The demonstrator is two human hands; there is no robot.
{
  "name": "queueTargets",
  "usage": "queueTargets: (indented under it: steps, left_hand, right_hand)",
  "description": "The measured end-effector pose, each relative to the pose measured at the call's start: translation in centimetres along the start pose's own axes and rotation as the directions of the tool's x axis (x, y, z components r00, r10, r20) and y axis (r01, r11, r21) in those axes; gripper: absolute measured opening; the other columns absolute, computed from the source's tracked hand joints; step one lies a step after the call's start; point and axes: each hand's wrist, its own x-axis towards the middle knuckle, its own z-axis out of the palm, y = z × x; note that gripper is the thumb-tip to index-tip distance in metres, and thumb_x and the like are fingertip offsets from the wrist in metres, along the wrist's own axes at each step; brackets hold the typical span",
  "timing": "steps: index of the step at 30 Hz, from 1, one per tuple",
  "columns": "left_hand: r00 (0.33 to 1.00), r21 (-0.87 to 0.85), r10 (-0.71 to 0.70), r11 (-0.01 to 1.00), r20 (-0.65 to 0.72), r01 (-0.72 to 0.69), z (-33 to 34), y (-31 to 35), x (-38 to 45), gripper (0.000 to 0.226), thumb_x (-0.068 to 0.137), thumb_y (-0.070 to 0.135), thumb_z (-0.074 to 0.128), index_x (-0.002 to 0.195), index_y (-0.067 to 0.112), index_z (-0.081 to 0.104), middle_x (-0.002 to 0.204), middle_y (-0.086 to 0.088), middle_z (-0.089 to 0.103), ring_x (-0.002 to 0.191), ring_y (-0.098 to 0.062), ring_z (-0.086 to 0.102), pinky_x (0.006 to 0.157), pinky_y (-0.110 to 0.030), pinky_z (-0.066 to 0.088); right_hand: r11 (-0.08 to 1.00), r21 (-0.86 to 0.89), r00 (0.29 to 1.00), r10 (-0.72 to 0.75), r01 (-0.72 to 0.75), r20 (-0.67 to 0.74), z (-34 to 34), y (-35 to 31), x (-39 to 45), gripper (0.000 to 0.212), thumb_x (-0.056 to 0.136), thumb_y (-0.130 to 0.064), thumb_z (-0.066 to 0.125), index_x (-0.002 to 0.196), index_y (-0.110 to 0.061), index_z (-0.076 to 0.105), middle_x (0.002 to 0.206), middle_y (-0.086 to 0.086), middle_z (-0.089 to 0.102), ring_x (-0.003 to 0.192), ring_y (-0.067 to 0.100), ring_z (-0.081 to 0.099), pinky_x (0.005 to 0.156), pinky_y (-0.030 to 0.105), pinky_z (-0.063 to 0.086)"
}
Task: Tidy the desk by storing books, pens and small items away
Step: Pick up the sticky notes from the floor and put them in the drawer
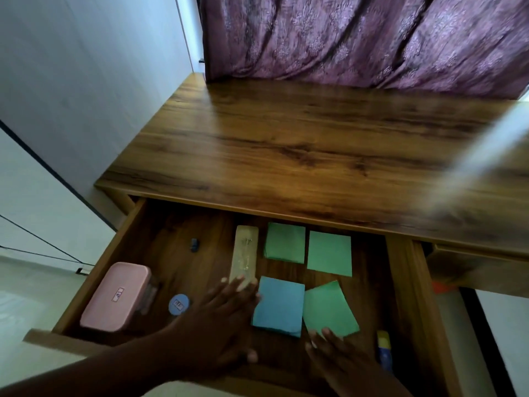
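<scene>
The wooden desk's drawer (103,270) stands pulled out below the desk top (286,144). Inside lie a pink box (114,296), a round blue lid (179,304), a small dark blue item (194,244), a long tan case (243,256), a blue note pad (279,305) and three green note pads (284,243), (329,253), (329,309). A yellow and blue stick (384,351) lies at the drawer's right. My left hand (220,319) reaches in with fingers spread, touching the tan case's near end beside the blue pad. My right hand (340,359) lies flat, fingertips at the near green pad.
A purple patterned curtain (357,38) hangs behind the desk. A white wall and cabinet panels (71,81) stand to the left. A second drawer front (469,270) shows at the right, with something orange (442,286) below it. A pale blurred streak crosses the right side.
</scene>
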Motion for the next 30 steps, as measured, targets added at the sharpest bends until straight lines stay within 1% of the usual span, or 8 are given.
queueTargets:
  steps: [3, 8, 12, 15, 17, 19, 25, 30]
  left_hand:
    - [0.998, 0.009, -0.046, 0.999, -0.039, 0.046, -0.3, -0.5, -2.7, 0.095, 0.084, 0.081, 0.026, 0.147, 0.009, 0.031, 0.152, -0.012, 0.032, 0.141, -0.027, 0.021, 0.111, -0.035, 0.014]
    - [0.994, -0.047, -0.081, 0.996, -0.071, 0.078, -0.5, -0.1, -2.8, 0.096, 0.084, 0.081, 0.028, 0.15, 0.01, 0.022, 0.156, -0.011, 0.024, 0.144, -0.026, 0.008, 0.111, -0.036, 0.007]
    - [0.993, -0.097, -0.033, 0.995, -0.113, 0.022, -1.2, -0.7, -2.2, 0.1, 0.083, 0.082, 0.029, 0.152, 0.012, 0.012, 0.16, -0.008, 0.011, 0.147, -0.024, -0.002, 0.113, -0.04, 0.004]
    - [0.99, -0.094, -0.022, 0.996, -0.137, 0.009, -1.6, -1.3, -1.3, 0.105, 0.08, 0.085, 0.028, 0.152, 0.012, 0.007, 0.16, -0.008, 0.005, 0.147, -0.023, -0.008, 0.114, -0.042, 0.0]
    - [0.987, -0.057, -0.019, 0.998, -0.159, 0.01, -1.8, -1.9, -0.3, 0.107, 0.078, 0.086, 0.027, 0.151, 0.01, 0.011, 0.16, -0.009, 0.008, 0.147, -0.025, -0.006, 0.114, -0.043, 0.001]
    - [0.983, -0.038, -0.022, 0.999, -0.182, 0.015, -2.0, -2.5, 0.7, 0.109, 0.077, 0.087, 0.029, 0.152, 0.01, 0.012, 0.16, -0.009, 0.008, 0.147, -0.024, -0.006, 0.115, -0.043, 0.0]
    - [0.961, 0.046, -0.018, 0.998, -0.277, 0.032, -2.8, -4.7, 4.0, 0.107, 0.076, 0.086, 0.031, 0.151, 0.012, 0.013, 0.16, -0.011, 0.011, 0.148, -0.029, 0.003, 0.115, -0.054, 0.007]
    - [0.931, 0.101, -0.007, 0.994, -0.364, 0.047, -3.4, -6.9, 7.0, 0.107, 0.075, 0.086, 0.034, 0.15, 0.011, 0.021, 0.158, -0.013, 0.016, 0.147, -0.034, 0.008, 0.116, -0.056, 0.013]
  right_hand:
    - [0.986, -0.152, 0.998, -0.067, 0.065, -0.004, -0.2, -0.3, -1.0, 0.048, 0.103, -0.016, 0.013, 0.149, -0.001, 0.009, 0.158, 0.019, 0.003, 0.145, 0.034, 0.005, 0.115, 0.043, 0.009]
    - [0.996, -0.044, 0.997, 0.072, -0.072, -0.015, -2.0, -0.6, -0.4, 0.053, 0.1, -0.027, 0.004, 0.15, -0.008, 0.002, 0.159, 0.008, -0.007, 0.146, 0.026, -0.005, 0.116, 0.039, -0.004]
    - [0.992, 0.011, 0.979, 0.121, -0.125, 0.162, -3.7, 0.1, 0.6, 0.082, 0.091, -0.066, 0.006, 0.15, -0.009, 0.006, 0.159, 0.007, -0.003, 0.146, 0.024, -0.001, 0.116, 0.038, -0.008]
    - [0.985, 0.018, 0.956, 0.162, -0.171, 0.246, -5.3, 0.5, 1.9, 0.1, 0.078, -0.084, 0.027, 0.146, -0.01, 0.027, 0.155, 0.004, 0.025, 0.139, 0.025, 0.023, 0.113, 0.036, 0.001]
    - [0.98, -0.003, 0.956, 0.193, -0.197, 0.222, -5.9, 1.0, 2.6, 0.098, 0.078, -0.084, 0.03, 0.142, -0.011, 0.038, 0.148, 0.007, 0.037, 0.134, 0.024, 0.03, 0.113, 0.039, 0.015]
    - [0.975, -0.004, 0.959, 0.219, -0.222, 0.18, -6.4, 1.6, 3.3, 0.096, 0.079, -0.083, 0.032, 0.143, -0.012, 0.037, 0.149, 0.01, 0.036, 0.137, 0.026, 0.025, 0.112, 0.042, 0.025]
    - [0.953, -0.009, 0.952, 0.303, -0.303, 0.053, -6.9, 4.3, 5.8, 0.101, 0.076, -0.082, 0.038, 0.148, -0.012, 0.026, 0.157, 0.016, 0.017, 0.145, 0.036, 0.011, 0.113, 0.054, 0.015]
    - [0.925, -0.07, 0.928, 0.372, -0.373, -0.026, -6.4, 7.3, 8.6, 0.108, 0.073, -0.084, 0.038, 0.147, -0.006, 0.027, 0.156, 0.019, 0.014, 0.144, 0.04, 0.01, 0.114, 0.057, 0.013]
